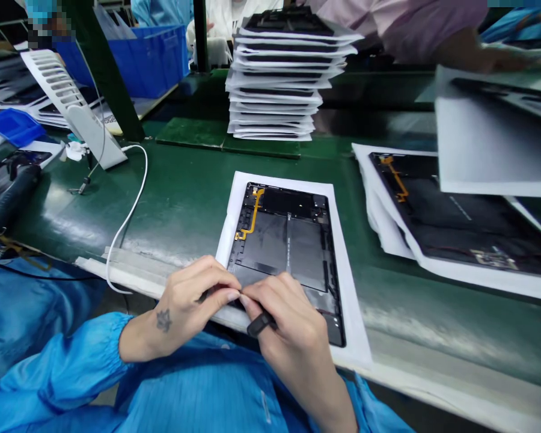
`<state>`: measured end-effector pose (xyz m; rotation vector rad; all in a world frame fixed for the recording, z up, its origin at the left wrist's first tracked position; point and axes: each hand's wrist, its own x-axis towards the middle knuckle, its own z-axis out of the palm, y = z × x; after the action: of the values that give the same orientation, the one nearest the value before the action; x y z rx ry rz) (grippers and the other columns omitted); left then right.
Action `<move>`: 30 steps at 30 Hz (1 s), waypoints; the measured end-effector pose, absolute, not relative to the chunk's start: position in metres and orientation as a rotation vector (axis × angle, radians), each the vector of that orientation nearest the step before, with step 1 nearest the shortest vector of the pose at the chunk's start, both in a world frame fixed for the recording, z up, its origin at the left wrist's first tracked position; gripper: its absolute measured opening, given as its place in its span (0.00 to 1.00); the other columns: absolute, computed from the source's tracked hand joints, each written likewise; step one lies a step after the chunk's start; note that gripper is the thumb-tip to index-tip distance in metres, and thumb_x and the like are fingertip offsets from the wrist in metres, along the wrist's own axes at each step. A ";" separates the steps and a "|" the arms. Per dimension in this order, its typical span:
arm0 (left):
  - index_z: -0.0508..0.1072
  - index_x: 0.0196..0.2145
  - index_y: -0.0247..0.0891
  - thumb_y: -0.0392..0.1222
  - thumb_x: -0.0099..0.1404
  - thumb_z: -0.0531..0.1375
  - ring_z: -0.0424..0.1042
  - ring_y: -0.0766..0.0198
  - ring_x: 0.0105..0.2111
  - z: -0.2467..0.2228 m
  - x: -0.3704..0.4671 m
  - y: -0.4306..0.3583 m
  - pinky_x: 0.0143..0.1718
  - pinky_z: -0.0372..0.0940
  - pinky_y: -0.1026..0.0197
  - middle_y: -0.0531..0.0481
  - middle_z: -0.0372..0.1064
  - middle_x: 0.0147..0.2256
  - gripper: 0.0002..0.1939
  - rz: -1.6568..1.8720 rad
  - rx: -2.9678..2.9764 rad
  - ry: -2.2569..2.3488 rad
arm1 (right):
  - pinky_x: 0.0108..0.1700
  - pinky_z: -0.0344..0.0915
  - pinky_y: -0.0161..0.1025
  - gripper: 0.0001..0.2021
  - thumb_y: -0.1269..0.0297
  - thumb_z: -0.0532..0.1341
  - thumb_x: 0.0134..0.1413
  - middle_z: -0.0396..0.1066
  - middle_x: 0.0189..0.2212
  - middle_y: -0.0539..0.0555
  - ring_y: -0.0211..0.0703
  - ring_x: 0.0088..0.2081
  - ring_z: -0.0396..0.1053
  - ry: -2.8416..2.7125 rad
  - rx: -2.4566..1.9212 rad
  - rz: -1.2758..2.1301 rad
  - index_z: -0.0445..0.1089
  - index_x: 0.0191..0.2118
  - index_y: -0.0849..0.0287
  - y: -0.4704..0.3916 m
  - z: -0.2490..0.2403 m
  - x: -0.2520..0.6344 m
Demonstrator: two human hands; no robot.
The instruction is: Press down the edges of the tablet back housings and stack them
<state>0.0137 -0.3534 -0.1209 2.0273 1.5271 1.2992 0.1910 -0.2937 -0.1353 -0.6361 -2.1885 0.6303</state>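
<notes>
An opened tablet housing [293,246] lies face up on a white sheet [354,337], with dark inner parts and an orange flex cable [255,213] near its left edge. Over its near left corner, the fingertips of my two hands meet in a pinch. My left hand [193,297] is closed, thumb against forefinger; whatever lies between them is too small to name. A small black object [261,325] sits under the curled fingers of my right hand [295,322], also closed. My fingers hide the housing's corner.
A tall stack of sheet-separated housings [275,96] stands at the back. Right, another housing [469,210] lies under a raised, blurred sheet [491,150], near a co-worker's arm [473,54]. Left are a white slatted device [72,108], its white cable [137,198] and a blue bin [148,63].
</notes>
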 end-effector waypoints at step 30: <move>0.72 0.49 0.30 0.29 0.75 0.49 0.72 0.57 0.39 -0.128 -0.024 -0.366 0.41 0.70 0.58 0.40 0.73 0.39 0.13 0.804 2.876 1.509 | 0.42 0.61 0.44 0.14 0.78 0.54 0.62 0.73 0.42 0.56 0.46 0.40 0.60 -2.551 -0.503 0.398 0.70 0.50 0.64 -0.298 -0.133 0.196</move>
<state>-0.0235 -0.3663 -0.1276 2.8757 1.5089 0.8044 0.1960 -0.2978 -0.1334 -0.5032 -2.5508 0.3976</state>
